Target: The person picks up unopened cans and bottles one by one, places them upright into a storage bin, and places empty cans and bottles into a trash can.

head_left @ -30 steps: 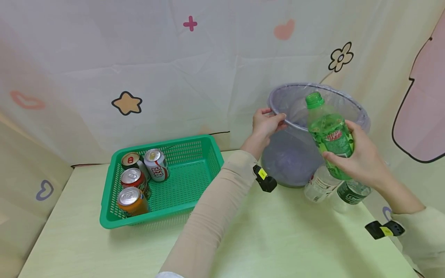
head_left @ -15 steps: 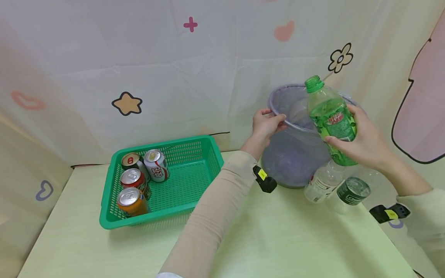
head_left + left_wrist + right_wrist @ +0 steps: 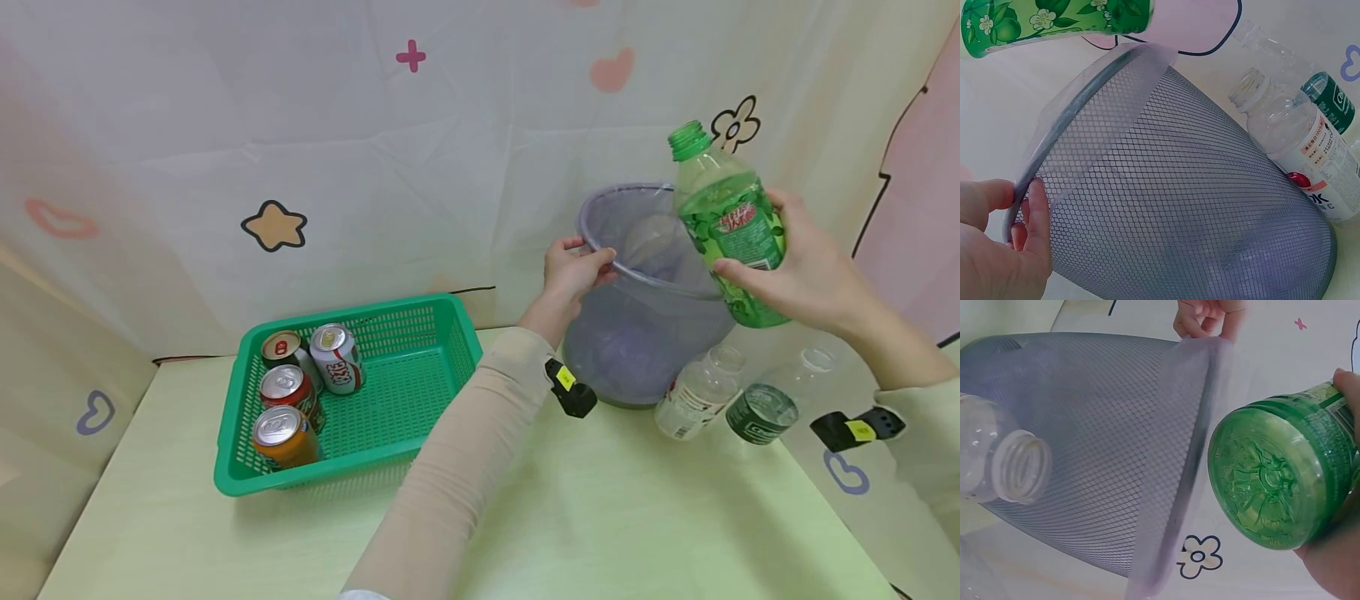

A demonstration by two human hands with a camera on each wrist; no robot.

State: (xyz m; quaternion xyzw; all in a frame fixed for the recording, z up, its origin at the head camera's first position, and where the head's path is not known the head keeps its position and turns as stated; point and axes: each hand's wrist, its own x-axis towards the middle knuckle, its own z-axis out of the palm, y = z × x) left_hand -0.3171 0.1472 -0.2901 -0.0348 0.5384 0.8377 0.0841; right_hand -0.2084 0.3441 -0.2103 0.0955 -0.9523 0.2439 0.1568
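My left hand (image 3: 572, 271) pinches the near left rim of a mesh wastebasket (image 3: 637, 342); in the left wrist view, thumb and fingers (image 3: 1036, 219) clasp the rim over its thin plastic liner (image 3: 1094, 119). My right hand (image 3: 813, 267) grips a green plastic soda bottle (image 3: 731, 229) with a red and green label. This bottle leans to the upper left, its green neck highest, above the right side of the basket. The right wrist view looks at its ridged base (image 3: 1269, 478), apart from the basket rim (image 3: 1200, 431).
Two clear plastic bottles stand right of the basket: one white-labelled (image 3: 697, 396), one green-labelled (image 3: 765, 408) near the table's right edge. At left, a green plastic basket (image 3: 397, 450) holds several drink cans (image 3: 288, 437). A patterned curtain (image 3: 375, 167) hangs behind the table (image 3: 570, 508).
My right hand has lifted the green soda bottle upward and a little right, uncovering the necks of the two clear bottles. The left hand keeps its place on the rim.
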